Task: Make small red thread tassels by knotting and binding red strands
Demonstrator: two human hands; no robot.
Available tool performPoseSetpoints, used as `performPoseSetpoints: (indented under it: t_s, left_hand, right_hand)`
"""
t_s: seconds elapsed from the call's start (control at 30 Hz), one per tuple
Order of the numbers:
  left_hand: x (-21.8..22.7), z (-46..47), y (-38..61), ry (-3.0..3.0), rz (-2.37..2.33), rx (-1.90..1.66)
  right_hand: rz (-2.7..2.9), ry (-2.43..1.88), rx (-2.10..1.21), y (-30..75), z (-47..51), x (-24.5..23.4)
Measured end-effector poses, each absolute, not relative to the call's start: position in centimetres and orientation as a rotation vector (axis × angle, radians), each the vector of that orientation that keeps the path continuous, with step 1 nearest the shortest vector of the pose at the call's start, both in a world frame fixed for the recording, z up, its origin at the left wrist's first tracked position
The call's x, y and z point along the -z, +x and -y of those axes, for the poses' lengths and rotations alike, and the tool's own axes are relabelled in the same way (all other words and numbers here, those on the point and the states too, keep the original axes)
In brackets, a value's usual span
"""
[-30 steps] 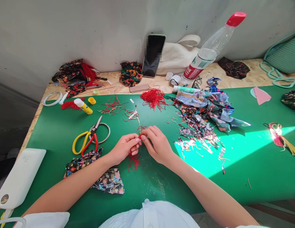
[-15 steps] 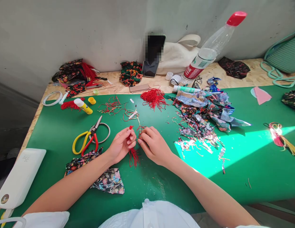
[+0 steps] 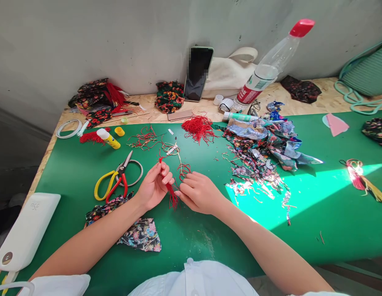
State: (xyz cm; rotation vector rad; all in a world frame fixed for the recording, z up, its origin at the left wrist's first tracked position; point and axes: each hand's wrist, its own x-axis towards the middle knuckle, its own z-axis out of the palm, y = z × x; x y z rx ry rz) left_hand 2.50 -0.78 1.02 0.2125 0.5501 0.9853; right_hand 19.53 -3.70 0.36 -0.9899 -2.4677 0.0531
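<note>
My left hand (image 3: 154, 186) is closed round a red tassel (image 3: 173, 199). Its knotted top pokes out above the thumb and the loose strands hang below the fingers. Just to the right, my right hand (image 3: 199, 192) has its fingers curled together on red thread (image 3: 184, 169), which loops out above the knuckles and runs toward the left hand. The fingertips are partly hidden. A beige cord (image 3: 179, 154) lies beyond the hands. Scissors (image 3: 121, 174) with one yellow and one red handle rest on the green mat, left of my left hand, over a metal ring.
A heap of red threads (image 3: 198, 128) lies behind the hands. Fabric scraps (image 3: 255, 148) spread to the right. Floral cloth (image 3: 141, 234) is under my left forearm. A glue stick (image 3: 109, 139), a power bank (image 3: 27, 230), a phone (image 3: 197, 74) and a tall bottle (image 3: 258, 82) stand or lie around.
My left hand has shifted slightly left and up with the tassel, away from the right hand. The right hand's fingers have curled in more, and more red thread shows above them.
</note>
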Motion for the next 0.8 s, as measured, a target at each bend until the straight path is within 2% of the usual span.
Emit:
performPoseSetpoints:
  t_s: [0.4, 0.67, 0.8]
  left_hand:
    - [-0.95, 0.74, 1.88, 0.244, -0.570, -0.861]
    - [-0.71, 0.74, 1.65, 0.273, -0.517, -0.804]
    - [-0.66, 0.80, 1.65, 0.282, -0.519, -0.793]
  right_hand:
    - [2.656, -0.752, -0.054, 19.51, 4.13, 0.02]
    - [2.631, -1.228, -0.027, 19.59, 3.78, -0.58]
    - [2.655, -1.249, -0.024, 19.39, 3.66, -0.21]
